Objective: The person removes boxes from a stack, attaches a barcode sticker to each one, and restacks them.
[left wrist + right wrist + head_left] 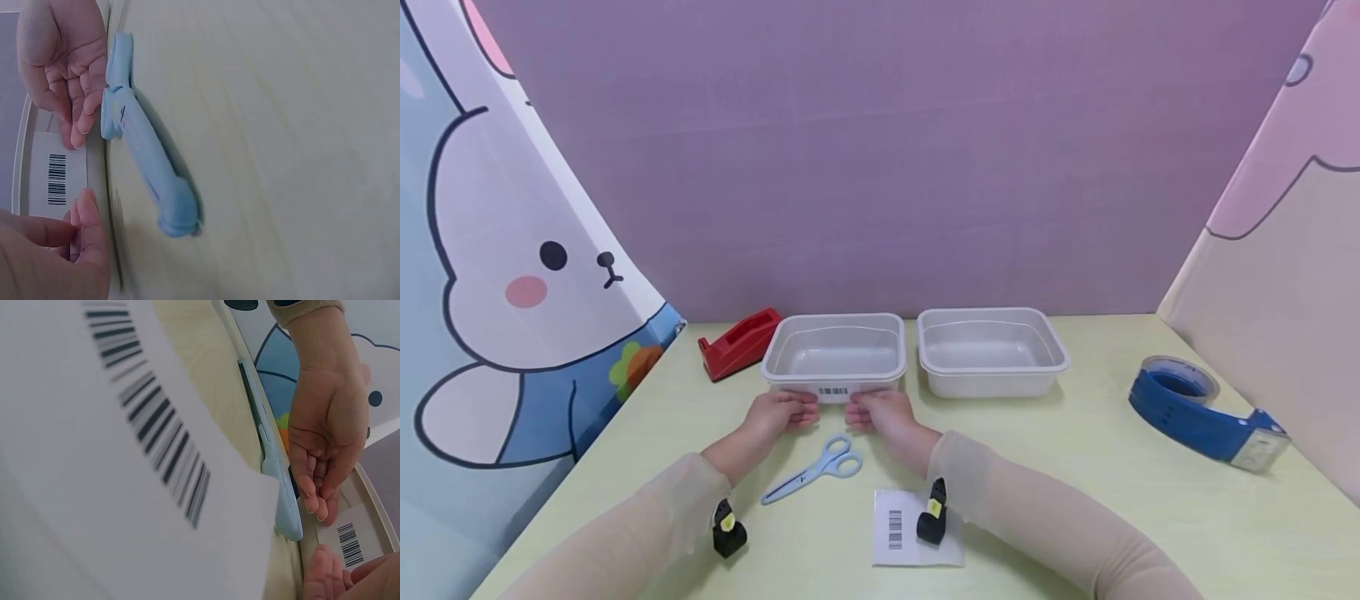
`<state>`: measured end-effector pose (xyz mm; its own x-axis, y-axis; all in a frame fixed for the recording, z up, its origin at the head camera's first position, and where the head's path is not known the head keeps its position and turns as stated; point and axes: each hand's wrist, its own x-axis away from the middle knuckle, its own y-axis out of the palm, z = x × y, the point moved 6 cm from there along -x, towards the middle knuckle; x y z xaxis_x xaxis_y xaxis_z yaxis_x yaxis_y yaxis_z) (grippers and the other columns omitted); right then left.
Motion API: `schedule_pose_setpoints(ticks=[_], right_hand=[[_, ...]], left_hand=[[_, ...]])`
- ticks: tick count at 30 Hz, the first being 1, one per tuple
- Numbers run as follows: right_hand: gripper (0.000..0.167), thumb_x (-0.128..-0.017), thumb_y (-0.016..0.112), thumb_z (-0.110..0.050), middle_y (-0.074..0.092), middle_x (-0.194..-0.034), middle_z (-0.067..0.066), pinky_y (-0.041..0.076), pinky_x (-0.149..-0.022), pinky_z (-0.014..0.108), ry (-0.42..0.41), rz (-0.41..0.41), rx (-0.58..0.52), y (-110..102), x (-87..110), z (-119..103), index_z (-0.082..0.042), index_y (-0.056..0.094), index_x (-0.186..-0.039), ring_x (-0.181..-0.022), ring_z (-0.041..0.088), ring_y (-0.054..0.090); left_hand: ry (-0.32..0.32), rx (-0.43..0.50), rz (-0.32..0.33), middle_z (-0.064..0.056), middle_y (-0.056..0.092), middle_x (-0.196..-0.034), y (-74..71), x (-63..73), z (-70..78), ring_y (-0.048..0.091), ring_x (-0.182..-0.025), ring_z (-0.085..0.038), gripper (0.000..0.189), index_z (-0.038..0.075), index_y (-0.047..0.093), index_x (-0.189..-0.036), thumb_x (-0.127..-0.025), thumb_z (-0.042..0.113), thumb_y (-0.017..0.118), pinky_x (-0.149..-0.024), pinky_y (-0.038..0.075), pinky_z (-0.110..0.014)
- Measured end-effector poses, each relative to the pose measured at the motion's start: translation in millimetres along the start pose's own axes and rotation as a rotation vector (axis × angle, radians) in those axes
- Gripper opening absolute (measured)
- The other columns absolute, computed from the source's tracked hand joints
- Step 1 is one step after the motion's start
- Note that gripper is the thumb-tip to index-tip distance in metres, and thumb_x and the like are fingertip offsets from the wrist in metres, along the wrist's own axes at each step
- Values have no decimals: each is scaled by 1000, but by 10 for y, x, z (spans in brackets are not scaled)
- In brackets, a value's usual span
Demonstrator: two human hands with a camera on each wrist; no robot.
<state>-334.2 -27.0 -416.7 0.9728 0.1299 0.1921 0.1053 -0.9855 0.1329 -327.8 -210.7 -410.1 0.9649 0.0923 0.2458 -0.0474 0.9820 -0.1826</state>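
Note:
A white plastic tub (835,377) stands at the back left of centre, with a white barcode label (56,178) on its front wall. My left hand (772,414) is at the label's left end, its fingertips against the tub's front. At the label's right end, my right hand (886,414) touches the same wall, fingers loosely bent. The barcode shows between both hands' fingertips. Light blue scissors (816,471) lie on the table just in front of the hands. Below my right forearm is a white sheet (913,550) with printed barcodes, which looms large in the right wrist view.
To the right stands a second white tub (992,383). A red tape dispenser (741,343) sits behind the left tub's left corner. At the far right lies a blue tape gun (1191,425) with a roll of tape. A purple wall (880,167) rises behind the table.

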Motion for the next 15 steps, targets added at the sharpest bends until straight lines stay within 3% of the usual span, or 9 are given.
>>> schedule_pose_setpoints(ticks=[15], right_hand=[[29, -93, 49, 2, 66, -106, 32, 60, -79, 38, 61, -83, -4, -3, -14, 57, 15, 54, -118, -78, 22, 71]], left_hand=[[-30, -7, -3, -19, 70, -101, -12, 3, -36, 70, -79, -14, 28, -11, 61, -118, -100, 4, 46, -81, 60, -30]])
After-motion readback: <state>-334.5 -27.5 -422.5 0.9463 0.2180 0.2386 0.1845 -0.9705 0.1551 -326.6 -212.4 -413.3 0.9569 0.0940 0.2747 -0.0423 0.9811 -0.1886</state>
